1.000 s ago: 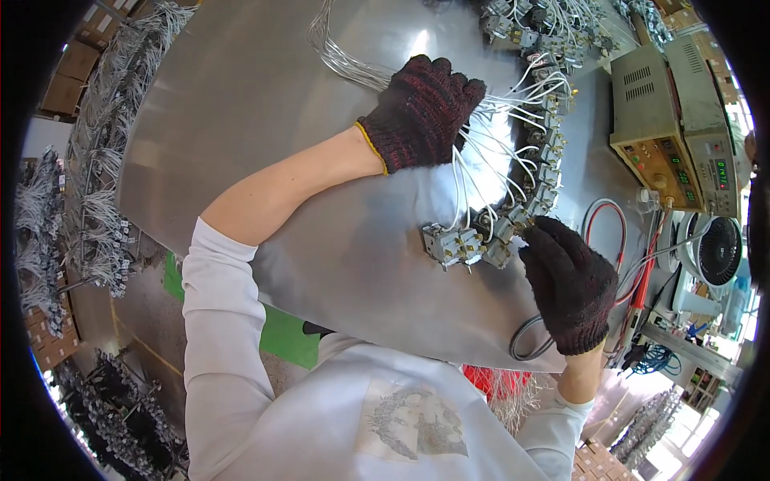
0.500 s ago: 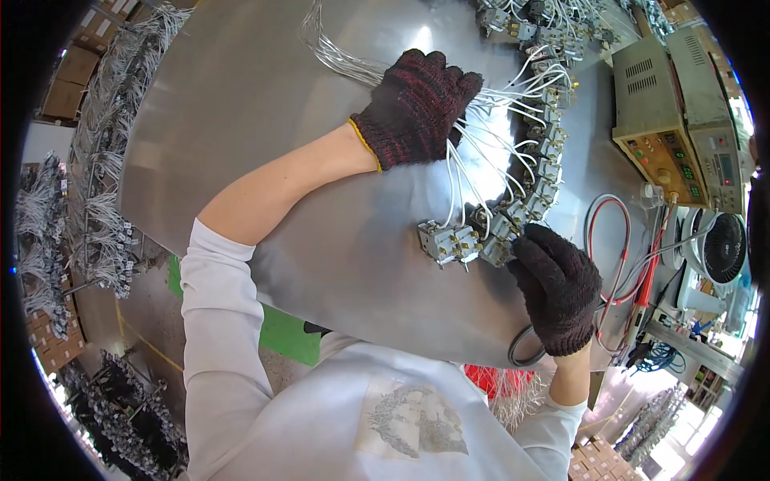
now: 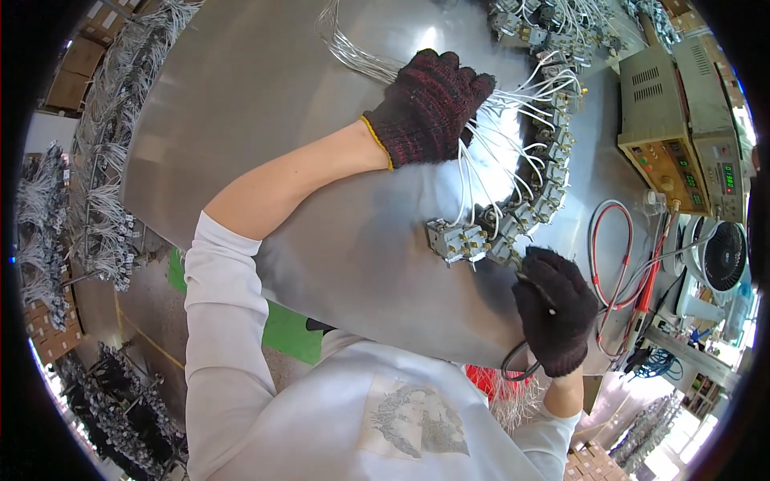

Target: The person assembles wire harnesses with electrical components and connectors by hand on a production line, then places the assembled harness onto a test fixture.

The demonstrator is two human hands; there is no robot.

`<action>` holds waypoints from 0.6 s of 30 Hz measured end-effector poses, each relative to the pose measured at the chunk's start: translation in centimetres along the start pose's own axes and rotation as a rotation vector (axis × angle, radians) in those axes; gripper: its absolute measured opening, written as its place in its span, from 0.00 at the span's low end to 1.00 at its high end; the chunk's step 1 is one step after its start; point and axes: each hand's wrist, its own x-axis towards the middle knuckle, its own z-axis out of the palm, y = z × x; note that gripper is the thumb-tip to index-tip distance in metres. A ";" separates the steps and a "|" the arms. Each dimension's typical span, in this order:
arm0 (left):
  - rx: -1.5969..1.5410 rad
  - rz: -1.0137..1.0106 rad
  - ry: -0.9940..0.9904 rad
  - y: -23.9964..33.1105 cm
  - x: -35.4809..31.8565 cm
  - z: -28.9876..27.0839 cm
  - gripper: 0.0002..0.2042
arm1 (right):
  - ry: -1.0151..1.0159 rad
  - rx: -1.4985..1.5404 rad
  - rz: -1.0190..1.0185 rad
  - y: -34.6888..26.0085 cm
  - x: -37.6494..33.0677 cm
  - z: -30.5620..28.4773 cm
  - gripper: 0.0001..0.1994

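My left hand (image 3: 433, 104), in a black and dark-red knit glove, is closed round a bundle of white wires (image 3: 365, 60) above the metal tabletop. From it the wires fan out to a curved row of small grey electrical connectors with brass-coloured terminals (image 3: 553, 164). The nearest connector (image 3: 457, 242) lies at the row's front end, beside another connector (image 3: 507, 240). Just right of these, my right hand (image 3: 557, 305), gloved too, is closed on a thin dark test probe (image 3: 541, 290), mostly hidden by the fingers. A dark cable (image 3: 517, 370) loops out below this hand.
Two bench testers (image 3: 666, 160) with lit displays stand at the right. Red and grey leads (image 3: 597, 248), a red-handled probe (image 3: 646, 295) and a small fan (image 3: 718, 248) lie or stand nearby. More wired connectors (image 3: 537, 32) are heaped at the back. Racks of wire bundles (image 3: 104, 160) line the left.
My right hand has drawn back slightly from the front connectors and turned, so the probe shows between the fingers. My left hand keeps its hold on the wires. The view has shifted a little.
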 end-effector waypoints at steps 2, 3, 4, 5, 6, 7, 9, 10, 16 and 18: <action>0.005 -0.007 0.009 -0.1 0.0 0.2 0.35 | 0.012 -0.043 -0.102 1.0 0.1 0.5 0.21; 0.013 -0.016 0.017 -0.1 0.0 0.2 0.35 | -0.009 -0.213 -0.204 0.7 0.2 0.3 0.22; 0.013 -0.015 0.017 -0.1 0.0 0.1 0.35 | -0.030 -0.380 -0.306 0.5 0.3 0.3 0.23; 0.004 -0.021 0.007 -0.1 0.0 0.0 0.35 | -0.029 -0.380 -0.305 0.6 0.4 0.3 0.23; -0.005 -0.027 -0.003 0.0 0.0 -0.2 0.34 | -0.039 -0.398 -0.328 0.8 0.4 0.2 0.24; -0.002 -0.028 -0.002 0.0 -0.1 -0.1 0.34 | -0.049 -0.417 -0.356 0.8 0.5 0.2 0.25; 0.093 -0.044 -0.001 0.1 -0.3 0.1 0.35 | -0.058 -0.438 -0.354 0.6 0.6 -0.1 0.24; 0.097 -0.045 -0.001 0.2 -0.1 0.0 0.35 | -0.068 -0.461 -0.347 0.4 0.7 -0.2 0.24; 0.191 0.207 0.071 0.5 -1.0 -4.6 0.40 | -0.074 -0.476 -0.285 -0.3 0.8 -0.5 0.25; 0.004 0.353 -0.269 0.9 -1.6 -7.8 0.45 | -0.077 -0.481 -0.283 -0.2 0.6 -0.6 0.25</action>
